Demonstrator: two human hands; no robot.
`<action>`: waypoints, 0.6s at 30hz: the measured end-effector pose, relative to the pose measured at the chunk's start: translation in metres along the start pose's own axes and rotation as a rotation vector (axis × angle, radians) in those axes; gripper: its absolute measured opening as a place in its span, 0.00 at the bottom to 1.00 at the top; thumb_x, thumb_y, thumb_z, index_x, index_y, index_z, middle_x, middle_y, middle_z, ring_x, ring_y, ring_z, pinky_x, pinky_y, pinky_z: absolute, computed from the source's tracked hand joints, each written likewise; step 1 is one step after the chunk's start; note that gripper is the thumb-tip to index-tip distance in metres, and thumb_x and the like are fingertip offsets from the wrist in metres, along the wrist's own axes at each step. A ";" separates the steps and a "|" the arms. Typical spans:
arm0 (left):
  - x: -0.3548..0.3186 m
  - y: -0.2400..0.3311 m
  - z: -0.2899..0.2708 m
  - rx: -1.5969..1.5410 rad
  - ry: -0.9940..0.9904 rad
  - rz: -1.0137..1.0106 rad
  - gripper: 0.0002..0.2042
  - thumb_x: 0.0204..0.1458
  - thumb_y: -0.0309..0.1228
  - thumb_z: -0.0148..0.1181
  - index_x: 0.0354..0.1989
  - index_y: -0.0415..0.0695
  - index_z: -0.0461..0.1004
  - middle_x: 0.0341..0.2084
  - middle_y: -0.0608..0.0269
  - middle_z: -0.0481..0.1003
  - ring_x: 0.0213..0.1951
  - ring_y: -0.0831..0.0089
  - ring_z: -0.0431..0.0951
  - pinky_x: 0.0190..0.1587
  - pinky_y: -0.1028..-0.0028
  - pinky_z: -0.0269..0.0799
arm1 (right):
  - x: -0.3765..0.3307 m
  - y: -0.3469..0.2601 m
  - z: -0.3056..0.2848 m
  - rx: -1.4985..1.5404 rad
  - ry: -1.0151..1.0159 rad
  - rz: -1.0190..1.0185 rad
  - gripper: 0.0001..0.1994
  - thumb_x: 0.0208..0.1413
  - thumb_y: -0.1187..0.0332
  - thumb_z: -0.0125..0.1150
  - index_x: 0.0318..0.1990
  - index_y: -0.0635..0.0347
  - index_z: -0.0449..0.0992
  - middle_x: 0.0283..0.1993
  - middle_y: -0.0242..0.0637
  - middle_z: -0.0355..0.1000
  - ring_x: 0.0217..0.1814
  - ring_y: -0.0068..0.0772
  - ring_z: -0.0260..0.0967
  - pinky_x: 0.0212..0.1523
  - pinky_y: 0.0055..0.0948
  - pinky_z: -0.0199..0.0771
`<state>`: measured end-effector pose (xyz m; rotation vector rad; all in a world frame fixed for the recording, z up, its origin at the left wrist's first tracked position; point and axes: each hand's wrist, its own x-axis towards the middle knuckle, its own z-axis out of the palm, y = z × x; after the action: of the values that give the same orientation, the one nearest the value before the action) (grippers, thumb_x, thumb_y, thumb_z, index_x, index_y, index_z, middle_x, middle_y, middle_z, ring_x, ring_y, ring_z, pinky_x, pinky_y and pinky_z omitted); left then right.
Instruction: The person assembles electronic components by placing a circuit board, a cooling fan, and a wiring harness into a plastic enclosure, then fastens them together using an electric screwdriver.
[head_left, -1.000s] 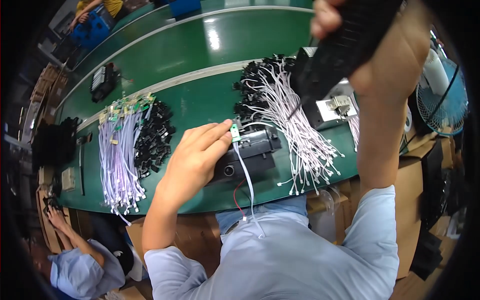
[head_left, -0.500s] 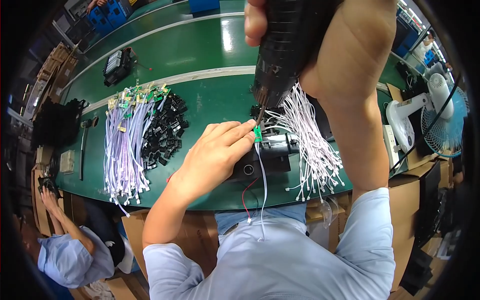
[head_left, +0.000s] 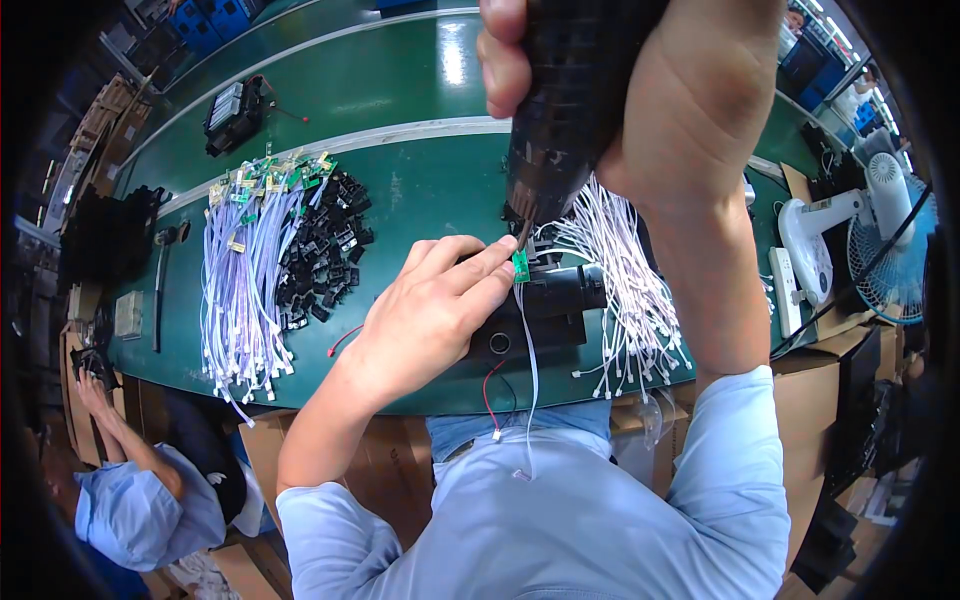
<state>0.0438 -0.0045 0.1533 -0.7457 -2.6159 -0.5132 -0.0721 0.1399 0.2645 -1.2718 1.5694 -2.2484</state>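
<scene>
My right hand (head_left: 690, 90) grips a black electric screwdriver (head_left: 570, 110) upright, its bit tip touching a small green circuit board (head_left: 521, 265). My left hand (head_left: 435, 315) pinches that board with fingertips and presses it against a black plastic housing (head_left: 545, 310) on the green table (head_left: 400, 190). A thin white cable (head_left: 530, 380) hangs from the board toward my chest, beside a red wire (head_left: 490, 385). Much of the housing is hidden under my left hand.
A bundle of white cables with green boards (head_left: 245, 270) and a heap of small black parts (head_left: 325, 250) lie to the left. More white cables (head_left: 630, 290) sit right of the housing. A white fan (head_left: 880, 235) stands at right; another person (head_left: 130, 480) crouches lower left.
My right hand has brought the screwdriver down from high at the right onto the board. My left hand has stayed on the board and housing.
</scene>
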 end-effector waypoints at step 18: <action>-0.005 0.002 0.003 0.061 0.033 0.044 0.16 0.42 0.21 0.57 0.42 0.37 0.74 0.50 0.54 0.75 0.48 0.61 0.73 0.49 0.66 0.67 | -0.005 -0.026 0.025 0.028 -0.072 0.012 0.50 0.42 0.19 0.30 0.39 0.66 0.73 0.18 0.39 0.70 0.13 0.28 0.67 0.14 0.23 0.70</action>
<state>0.0477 -0.0035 0.1490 -0.7674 -2.5664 -0.4267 -0.0429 0.1364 0.2854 -1.3171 1.5116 -2.1837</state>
